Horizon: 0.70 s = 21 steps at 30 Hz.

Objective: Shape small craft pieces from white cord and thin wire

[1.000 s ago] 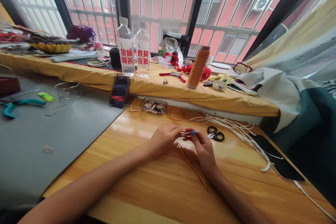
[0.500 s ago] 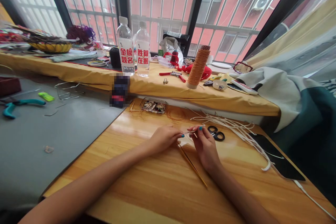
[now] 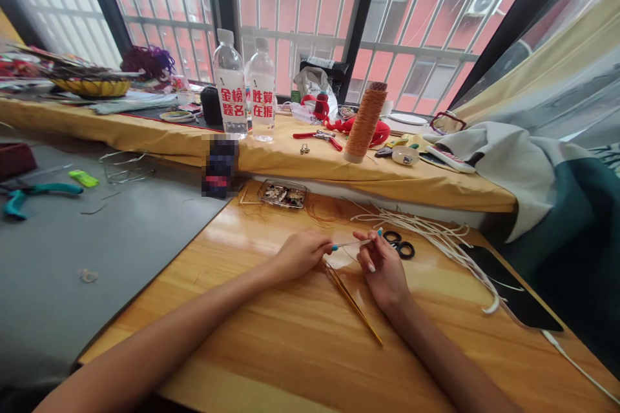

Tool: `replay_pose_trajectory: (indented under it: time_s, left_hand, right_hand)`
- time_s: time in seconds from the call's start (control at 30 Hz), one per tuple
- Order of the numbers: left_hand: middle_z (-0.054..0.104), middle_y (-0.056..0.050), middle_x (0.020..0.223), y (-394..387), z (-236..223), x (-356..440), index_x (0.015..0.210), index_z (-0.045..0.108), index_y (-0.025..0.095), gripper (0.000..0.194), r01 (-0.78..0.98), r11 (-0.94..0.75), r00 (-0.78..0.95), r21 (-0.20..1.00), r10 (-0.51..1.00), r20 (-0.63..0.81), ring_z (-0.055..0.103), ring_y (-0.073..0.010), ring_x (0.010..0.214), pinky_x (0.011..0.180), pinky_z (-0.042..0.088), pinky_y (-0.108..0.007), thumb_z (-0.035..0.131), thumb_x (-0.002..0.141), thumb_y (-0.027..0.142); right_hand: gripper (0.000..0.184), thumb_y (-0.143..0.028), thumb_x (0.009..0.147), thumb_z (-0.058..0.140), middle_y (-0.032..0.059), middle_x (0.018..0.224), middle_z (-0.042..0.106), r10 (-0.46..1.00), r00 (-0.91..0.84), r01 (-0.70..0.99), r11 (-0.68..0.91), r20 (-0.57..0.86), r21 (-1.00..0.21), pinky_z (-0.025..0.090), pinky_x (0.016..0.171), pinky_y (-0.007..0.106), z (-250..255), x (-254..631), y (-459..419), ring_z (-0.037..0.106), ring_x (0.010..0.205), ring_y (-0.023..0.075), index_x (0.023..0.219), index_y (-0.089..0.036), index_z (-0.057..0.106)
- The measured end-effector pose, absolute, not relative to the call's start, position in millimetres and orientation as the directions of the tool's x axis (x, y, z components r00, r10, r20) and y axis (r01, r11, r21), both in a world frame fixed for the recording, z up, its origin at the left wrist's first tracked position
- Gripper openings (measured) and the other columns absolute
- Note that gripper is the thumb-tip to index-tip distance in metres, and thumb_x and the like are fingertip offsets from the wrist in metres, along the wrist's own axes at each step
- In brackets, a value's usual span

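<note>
Left hand (image 3: 304, 255): I am pinching a thin, whitish strand (image 3: 351, 244) between fingertips. Right hand (image 3: 383, 270): I am pinching the same strand, which is spanning the gap between my hands above the yellowish wooden tabletop (image 3: 261, 348). Slim gold-coloured tweezers (image 3: 359, 311): lying between my forearms. Black-handled scissors (image 3: 405, 250): resting just beside my right hand.

The left hand (image 3: 301, 254) wears bright turquoise nail polish (image 3: 334, 248) on one visible nail. The right hand (image 3: 386, 274) shows a turquoise thumbnail (image 3: 380, 232) and, nearer, a whitish fingernail (image 3: 371, 267). The left forearm (image 3: 194, 329) and right forearm (image 3: 450, 352) are bare.
</note>
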<state>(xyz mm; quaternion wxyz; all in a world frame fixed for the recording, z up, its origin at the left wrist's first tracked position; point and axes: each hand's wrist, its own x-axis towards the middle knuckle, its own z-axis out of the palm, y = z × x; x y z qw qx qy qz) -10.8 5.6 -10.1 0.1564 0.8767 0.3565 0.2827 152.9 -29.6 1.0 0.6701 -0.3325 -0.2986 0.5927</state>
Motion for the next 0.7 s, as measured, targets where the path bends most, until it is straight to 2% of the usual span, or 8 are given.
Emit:
replay_pose_trajectory:
  time_s: [0.13, 0.23, 0.33, 0.5, 0.6, 0.7]
  left_hand:
    - [0.06, -0.001, 0.073, 0.7, -9.8, -11.1, 0.081, 0.058, 0.017, 0.022, 0.557, -0.747, 0.644, 0.363, 0.664, 0.38, 0.052, -0.0119, 0.067, 0.059, 0.035, -0.02, 0.036, 0.083, 0.021]
    - [0.059, -0.002, 0.068, -2.2, -6.0, -12.1, 0.076, 0.057, 0.017, 0.024, 0.542, -0.789, 0.687, 0.289, 0.614, 0.388, 0.051, -0.0117, 0.063, 0.056, 0.034, -0.02, 0.035, 0.084, 0.023]
    - [0.056, -0.002, 0.064, -2.3, -2.2, -12.3, 0.068, 0.056, 0.015, 0.027, 0.512, -0.817, 0.689, 0.266, 0.575, 0.441, 0.049, -0.0112, 0.062, 0.057, 0.034, -0.02, 0.035, 0.084, 0.025]
    - [0.056, -0.004, 0.072, 1.8, -3.8, -10.6, 0.075, 0.059, 0.013, 0.024, 0.497, -0.799, 0.578, 0.338, 0.595, 0.558, 0.049, -0.0122, 0.069, 0.062, 0.037, -0.021, 0.039, 0.083, 0.024]
    - [0.058, -0.005, 0.074, 3.8, -6.5, -10.5, 0.084, 0.058, 0.012, 0.02, 0.463, -0.779, 0.527, 0.424, 0.626, 0.575, 0.05, -0.0121, 0.07, 0.065, 0.038, -0.021, 0.039, 0.082, 0.019]
    - [0.057, -0.002, 0.068, 4.1, -7.9, -11.4, 0.09, 0.057, 0.012, 0.022, 0.419, -0.77, 0.52, 0.481, 0.638, 0.568, 0.049, -0.0107, 0.064, 0.062, 0.038, -0.02, 0.038, 0.081, 0.015]
  right_hand:
    - [0.017, -0.031, 0.068, 0.059, 0.0019, 0.076, 0.066, 0.98, 0.198, -0.561, 0.116, 0.003, -0.82, 0.019, 0.03, 0.016, 0.7, 153.7, -29.6, 0.028, 0.029, 0.0002, 0.066, -0.018, 0.048]
    - [0.015, -0.029, 0.068, 0.06, 0.0017, 0.073, 0.067, 0.973, 0.229, -0.509, 0.133, 0.015, -0.851, 0.024, 0.032, 0.015, -0.1, 152.2, -29.5, 0.034, 0.031, 0.0011, 0.068, -0.018, 0.051]
    - [0.015, -0.03, 0.067, 0.061, 0.0015, 0.071, 0.066, 0.975, 0.22, -0.454, 0.116, 0.015, -0.883, 0.03, 0.034, 0.014, -1.0, 150.4, -29.3, 0.04, 0.035, 0.0021, 0.071, -0.017, 0.054]
    - [0.016, -0.03, 0.066, 0.063, 0.0007, 0.076, 0.065, 0.98, 0.199, -0.431, 0.088, 0.001, -0.898, 0.037, 0.039, 0.014, -1.1, 149.0, -29.4, 0.05, 0.044, 0.0039, 0.07, -0.017, 0.055]
    - [0.018, -0.032, 0.065, 0.064, -0.0007, 0.078, 0.064, 0.982, 0.187, -0.389, 0.073, -0.001, -0.918, 0.037, 0.039, 0.013, -1.3, 146.9, -29.6, 0.053, 0.048, 0.0038, 0.075, -0.019, 0.058]
    - [0.02, -0.034, 0.065, 0.063, -0.0007, 0.079, 0.063, 0.99, 0.141, -0.314, 0.058, 0.014, -0.948, 0.039, 0.042, 0.013, -3.0, 144.8, -29.9, 0.054, 0.053, 0.0046, 0.078, -0.019, 0.06]
